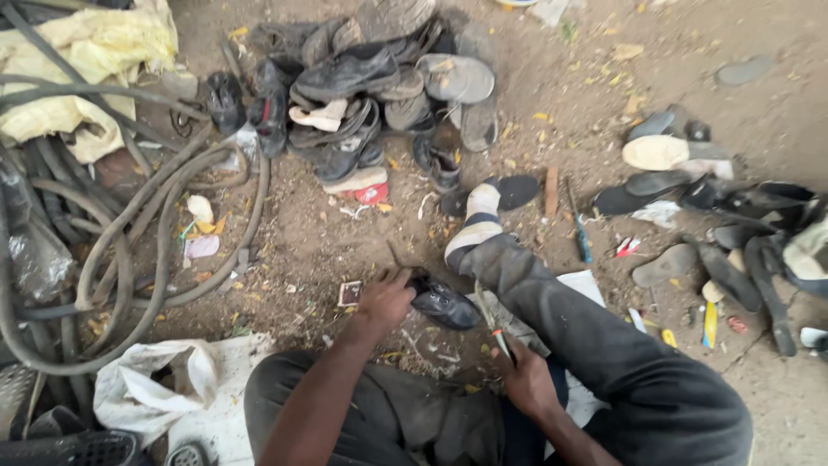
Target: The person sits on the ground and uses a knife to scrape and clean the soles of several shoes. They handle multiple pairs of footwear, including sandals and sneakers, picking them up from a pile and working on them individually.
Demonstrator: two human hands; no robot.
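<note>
A: What is being held at this moment?

B: A black leather shoe (444,302) is being pinned to the dirt by the left hand (384,298), fingers curled over its heel end. A thin tool with an orange-and-green handle (493,326) is being gripped closed in the right hand (526,380), its tip pointing up toward the shoe.

A: Where is the shoe being kept?

B: Just beside the outstretched leg in the striped sock (474,220), on the near side of it, and well short of the heap of worn shoes (371,86) lying beyond the sock.

A: What could be going wrong from here?

B: The shoe is being steadied at one end only, so it could be twisted away if the tool is pushed hard. The tool's point could also be driven toward the holding fingers, since they are being kept near its line. Whether the tip is sharp cannot be told.
</note>
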